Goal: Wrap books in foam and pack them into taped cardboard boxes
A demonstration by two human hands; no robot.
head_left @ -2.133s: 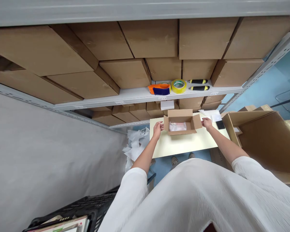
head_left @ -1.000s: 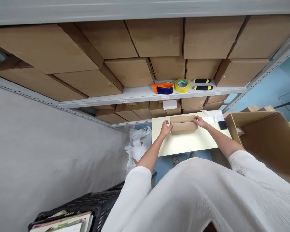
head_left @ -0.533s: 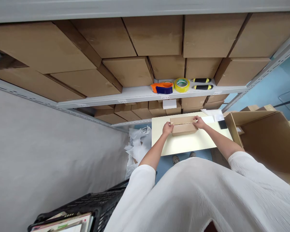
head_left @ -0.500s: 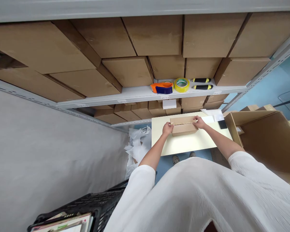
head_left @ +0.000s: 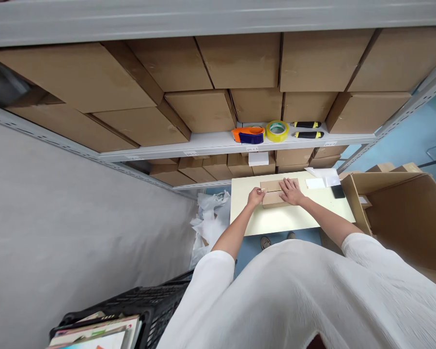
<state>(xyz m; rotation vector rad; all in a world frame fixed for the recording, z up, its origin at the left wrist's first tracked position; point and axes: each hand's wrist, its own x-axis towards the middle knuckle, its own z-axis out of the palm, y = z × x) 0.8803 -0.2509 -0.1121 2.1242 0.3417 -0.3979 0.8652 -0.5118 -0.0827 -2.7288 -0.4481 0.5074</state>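
A small brown cardboard box (head_left: 272, 198) lies on the cream tabletop (head_left: 256, 223), with a seam running lengthwise along its top. At the box's left end my left hand (head_left: 256, 196) is closed, finger and thumb pinching what looks like the end of a strip of clear tape (head_left: 263, 190). My right hand (head_left: 291, 192) rests flat on the right part of the box top, its fingers spread; it covers part of the seam.
White papers (head_left: 321, 179) and a black flat object (head_left: 337, 191) lie on the table's right side. A large open carton (head_left: 403, 218) stands to the right. On the shelf are an orange tape dispenser (head_left: 248, 135), yellow tape roll (head_left: 277, 131) and two cutters (head_left: 308, 134). A black crate (head_left: 156, 305) stands lower left.
My right hand has gone from pinching at the box's right end to lying flat on its top, further left. The left hand stays at the left end.
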